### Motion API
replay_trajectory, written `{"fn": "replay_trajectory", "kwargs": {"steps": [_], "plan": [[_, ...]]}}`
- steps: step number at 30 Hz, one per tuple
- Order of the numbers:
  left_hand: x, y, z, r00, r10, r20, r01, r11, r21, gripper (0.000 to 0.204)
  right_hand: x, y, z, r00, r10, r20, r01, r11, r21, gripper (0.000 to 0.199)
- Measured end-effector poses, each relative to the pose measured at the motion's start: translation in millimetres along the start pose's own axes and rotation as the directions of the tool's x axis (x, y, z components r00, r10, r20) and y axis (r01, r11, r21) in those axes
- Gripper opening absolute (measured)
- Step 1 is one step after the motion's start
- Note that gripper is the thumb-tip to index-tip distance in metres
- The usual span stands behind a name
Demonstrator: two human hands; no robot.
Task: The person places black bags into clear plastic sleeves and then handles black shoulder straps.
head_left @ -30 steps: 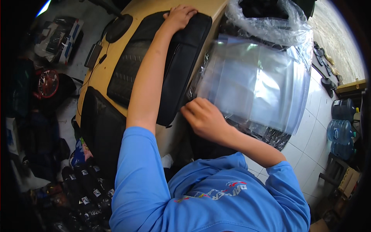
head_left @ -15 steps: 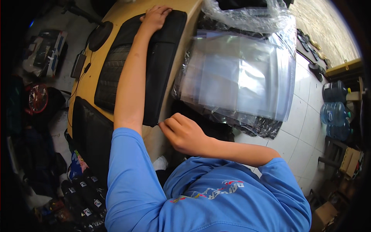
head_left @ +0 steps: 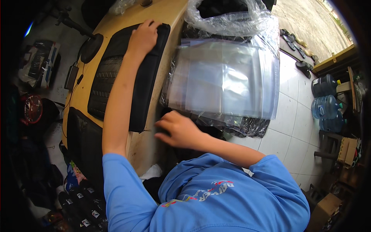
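A black leatherette cover point(head_left: 143, 87) with a quilted panel lies flat along a wooden table, stretching away from me. My left hand point(head_left: 144, 37) rests on its far end, fingers laid over the top near the far edge, and my left forearm crosses the quilted part. Beside the cover's near right corner, past the table edge, is my right hand point(head_left: 178, 129). Its thumb and fingers are apart with nothing visible between them, and it is slightly smeared by motion. Another dark padded piece point(head_left: 83, 135) lies on the table at the near left.
Right of the table point(head_left: 166, 58), clear plastic sheets point(head_left: 228, 81) are stacked over black wrapping. Bubble-like clear film point(head_left: 232, 23) is bunched behind them. A round black stand base point(head_left: 92, 48) and a small black box point(head_left: 71, 77) sit at the left. Water jugs point(head_left: 324, 106) stand far right.
My right hand has come off the cover's near corner and its fingers have spread. My left hand stays on the far end. The whole view has shifted slightly.
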State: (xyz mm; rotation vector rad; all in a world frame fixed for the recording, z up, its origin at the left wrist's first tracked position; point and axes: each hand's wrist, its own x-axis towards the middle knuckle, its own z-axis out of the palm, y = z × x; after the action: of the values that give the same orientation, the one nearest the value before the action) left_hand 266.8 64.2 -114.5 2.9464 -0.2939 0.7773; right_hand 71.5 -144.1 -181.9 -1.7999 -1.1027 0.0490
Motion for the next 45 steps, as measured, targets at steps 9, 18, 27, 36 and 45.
{"fn": "replay_trajectory", "kwargs": {"steps": [9, 18, 27, 36, 45], "plan": [[-127, 146, -128, 0.962, -0.243, -0.121, 0.167, 0.882, -0.441, 0.014, -45, 107, -78, 0.928, 0.28, -0.245, -0.372, 0.66, -0.653, 0.053], [-182, 148, 8, 0.896, -0.429, 0.117, 0.418, 0.723, -0.55, 0.022, -34, 125, -81, 0.899, 0.348, -0.265, -0.435, 0.773, -0.461, 0.033], [-187, 178, 48, 0.857, -0.306, 0.416, 0.42, 0.881, -0.218, 0.043, -24, 137, -142, 0.737, 0.543, -0.401, -0.489, 0.839, 0.237, 0.036], [-154, 214, 76, 0.938, -0.227, 0.263, 0.307, 0.896, -0.32, 0.047, -5, 116, -235, 0.575, 0.714, -0.4, -0.285, 0.633, 0.719, 0.03], [-142, 258, 118, 0.974, -0.061, 0.217, 0.125, 0.946, -0.299, 0.044, 8, 105, -330, 0.553, 0.643, -0.53, -0.066, 0.668, 0.741, 0.034]]}}
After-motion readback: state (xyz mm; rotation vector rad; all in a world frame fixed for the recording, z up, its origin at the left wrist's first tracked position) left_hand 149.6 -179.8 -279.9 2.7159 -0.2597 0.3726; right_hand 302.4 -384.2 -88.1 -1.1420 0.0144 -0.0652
